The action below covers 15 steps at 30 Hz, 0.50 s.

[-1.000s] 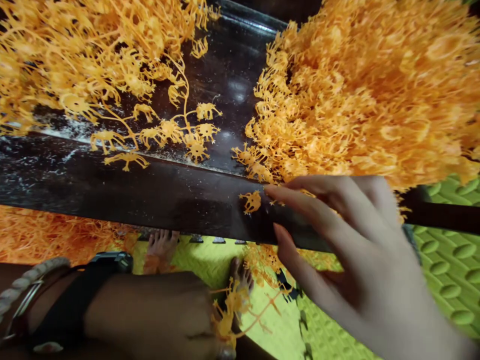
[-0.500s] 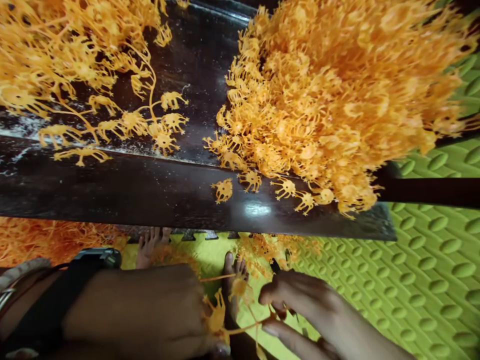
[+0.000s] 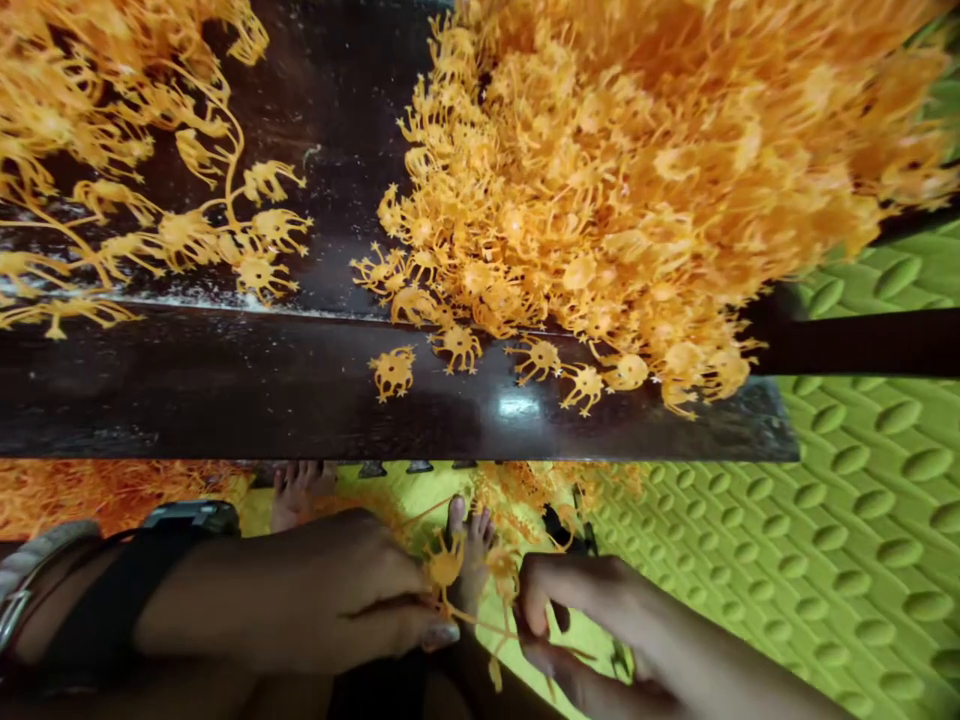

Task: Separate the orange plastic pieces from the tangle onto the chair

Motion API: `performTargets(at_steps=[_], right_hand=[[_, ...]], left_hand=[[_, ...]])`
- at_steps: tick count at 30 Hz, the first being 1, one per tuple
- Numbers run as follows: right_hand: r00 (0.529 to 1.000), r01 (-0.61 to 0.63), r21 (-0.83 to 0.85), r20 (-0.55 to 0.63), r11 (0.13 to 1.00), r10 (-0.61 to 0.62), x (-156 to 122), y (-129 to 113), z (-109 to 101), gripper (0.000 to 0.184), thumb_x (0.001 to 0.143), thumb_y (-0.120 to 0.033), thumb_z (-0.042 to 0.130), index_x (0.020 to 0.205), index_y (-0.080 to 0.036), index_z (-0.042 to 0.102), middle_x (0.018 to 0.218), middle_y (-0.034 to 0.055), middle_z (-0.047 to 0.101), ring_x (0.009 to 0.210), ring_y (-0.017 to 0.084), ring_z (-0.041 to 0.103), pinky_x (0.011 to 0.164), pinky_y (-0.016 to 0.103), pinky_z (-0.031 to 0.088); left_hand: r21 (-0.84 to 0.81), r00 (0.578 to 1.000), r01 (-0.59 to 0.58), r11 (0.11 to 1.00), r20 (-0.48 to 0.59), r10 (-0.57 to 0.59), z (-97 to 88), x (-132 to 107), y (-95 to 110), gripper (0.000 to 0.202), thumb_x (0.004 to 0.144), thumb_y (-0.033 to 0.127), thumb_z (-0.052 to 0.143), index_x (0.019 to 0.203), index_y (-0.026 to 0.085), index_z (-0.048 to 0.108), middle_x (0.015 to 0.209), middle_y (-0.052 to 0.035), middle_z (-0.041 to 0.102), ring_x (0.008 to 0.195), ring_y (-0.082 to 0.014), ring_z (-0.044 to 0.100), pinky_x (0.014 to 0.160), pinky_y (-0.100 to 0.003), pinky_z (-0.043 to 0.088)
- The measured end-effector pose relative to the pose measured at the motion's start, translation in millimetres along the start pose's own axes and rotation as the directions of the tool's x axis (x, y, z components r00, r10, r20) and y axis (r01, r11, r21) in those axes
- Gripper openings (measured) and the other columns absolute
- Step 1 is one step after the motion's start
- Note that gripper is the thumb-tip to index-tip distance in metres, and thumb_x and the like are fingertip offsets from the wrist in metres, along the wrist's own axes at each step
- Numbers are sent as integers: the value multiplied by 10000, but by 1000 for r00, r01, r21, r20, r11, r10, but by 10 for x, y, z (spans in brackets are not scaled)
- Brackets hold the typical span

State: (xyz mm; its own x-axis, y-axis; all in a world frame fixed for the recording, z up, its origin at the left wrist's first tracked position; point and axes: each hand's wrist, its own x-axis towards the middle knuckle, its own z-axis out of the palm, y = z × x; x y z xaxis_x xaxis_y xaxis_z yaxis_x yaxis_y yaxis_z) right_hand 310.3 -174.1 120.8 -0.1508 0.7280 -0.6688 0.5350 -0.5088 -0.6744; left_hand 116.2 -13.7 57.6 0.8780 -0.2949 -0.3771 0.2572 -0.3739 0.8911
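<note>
Orange plastic sprue [image 3: 469, 600], figures still attached, is pinched between both hands just below the dark surface [image 3: 225, 390]: left hand [image 3: 315, 595] closed on its stem, right hand [image 3: 592, 620] nipping a branch. On the surface a large heap of separated figures [image 3: 645, 170] lies right, uncut sprues [image 3: 127, 150] left.

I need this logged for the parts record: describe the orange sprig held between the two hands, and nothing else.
The orange sprig is a thin branching stem of what looks like moulded plastic, carrying small round bodies with spiky legs. The left hand pinches it at its fingertips; the right hand holds thin strands on the other side. It hangs below the dark table edge, above the green mat.
</note>
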Motion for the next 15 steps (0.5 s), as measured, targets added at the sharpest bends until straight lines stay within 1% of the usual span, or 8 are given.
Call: performTargets(at_steps=[2, 4, 6, 7, 9, 11, 13, 15], right_hand=[[1000, -5, 63, 17, 998, 4, 9, 14, -37, 51, 856, -255, 592, 886, -224, 619, 881, 0, 657, 817, 133, 619, 764, 237, 488], [999, -41, 142, -6, 989, 42, 40, 46, -57, 354, 761, -384, 717, 1068, -234, 624, 1087, 46, 648, 994, 201, 609, 881, 304, 490], [997, -54, 269, -35, 962, 65, 105, 91, -48, 693, 658, -475, 786, 1262, -233, 545, 1238, 89, 590, 1127, 255, 555, 972, 372, 459], [997, -42, 356, -40, 933, 60, 150, 113, -33, 741, 664, -491, 776, 1304, -223, 515, 1246, 99, 585, 1129, 252, 553, 981, 384, 455], [999, -13, 532, -29, 847, 34, 253, 145, 14, 622, 735, -477, 718, 1261, -187, 554, 1129, 94, 637, 1009, 203, 599, 916, 352, 487], [1000, -11, 633, 9, 774, 7, 348, 149, 66, 419, 789, -447, 672, 1088, -156, 646, 961, 67, 667, 871, 152, 609, 823, 292, 497], [998, -15, 630, 52, 776, -23, 407, 125, 105, 296, 791, -413, 682, 905, -141, 669, 834, 38, 652, 795, 128, 588, 765, 258, 478], [991, -7, 564, 113, 826, -68, 417, 87, 119, 237, 798, -371, 682, 828, -139, 642, 802, 29, 637, 780, 127, 575, 750, 256, 465]], left_hand=[[-98, 999, 32, 995, 4, -31, 8, 11, 21, 456, 997, 433, 326, 818, 166, 650, 729, -28, 664, 666, -139, 604, 584, -213, 374], [-163, 1000, 30, 986, -4, -31, 16, 22, 33, 514, 1000, 449, 296, 769, 153, 647, 698, -31, 657, 637, -131, 603, 604, -208, 392], [-159, 1000, 1, 987, 2, -1, 22, 36, 42, 527, 1003, 440, 288, 734, 151, 636, 677, -32, 651, 628, -131, 601, 622, -213, 396], [-129, 1000, -17, 992, 12, 19, 25, 44, 46, 520, 1004, 436, 293, 725, 153, 628, 674, -31, 649, 625, -131, 595, 616, -217, 389], [-46, 998, -42, 998, 33, 44, 33, 59, 49, 505, 1002, 436, 305, 696, 155, 594, 647, -25, 629, 594, -123, 564, 570, -221, 361], [1, 997, -63, 998, 42, 63, 46, 71, 40, 496, 999, 434, 321, 651, 155, 538, 581, -2, 575, 517, -97, 491, 508, -219, 318], [21, 994, -98, 995, 39, 97, 64, 74, 12, 470, 998, 408, 344, 632, 157, 500, 520, 28, 509, 446, -75, 401, 460, -221, 272], [68, 990, -138, 988, 28, 136, 79, 68, -32, 434, 994, 387, 368, 649, 163, 508, 517, 36, 507, 436, -75, 383, 452, -233, 258]])
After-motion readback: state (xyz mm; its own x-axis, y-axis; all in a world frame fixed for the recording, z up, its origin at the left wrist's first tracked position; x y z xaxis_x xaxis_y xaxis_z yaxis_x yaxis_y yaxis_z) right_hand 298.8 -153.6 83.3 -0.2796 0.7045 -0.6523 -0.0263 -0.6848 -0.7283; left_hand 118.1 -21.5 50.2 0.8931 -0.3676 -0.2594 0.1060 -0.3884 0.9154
